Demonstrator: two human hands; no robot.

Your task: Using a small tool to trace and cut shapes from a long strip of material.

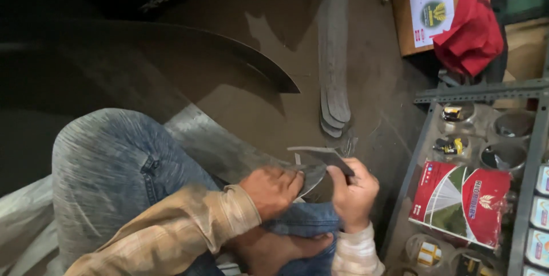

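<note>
Head view: left hand [273, 190] presses, fingers curled, on a thin curved grey metal strip [311, 177]. Right hand [354, 191] is closed around a flat dark grey metal piece [320, 157]. Both sit above the brown floor [274, 18].

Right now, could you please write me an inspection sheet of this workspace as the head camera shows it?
Surface: dusty brown floor, dim.
Job's things: small flat dark metal piece, held between both hands.
Hands: left hand grips its near edge; right hand pinches its right end.
Clutter: long curved metal strips; a large curved metal sheet.
Cables: nothing seen.
Surroundings: cardboard box with red cloth; metal rack holding round tins and a red and green packet; the person's knee in jeans.
</note>
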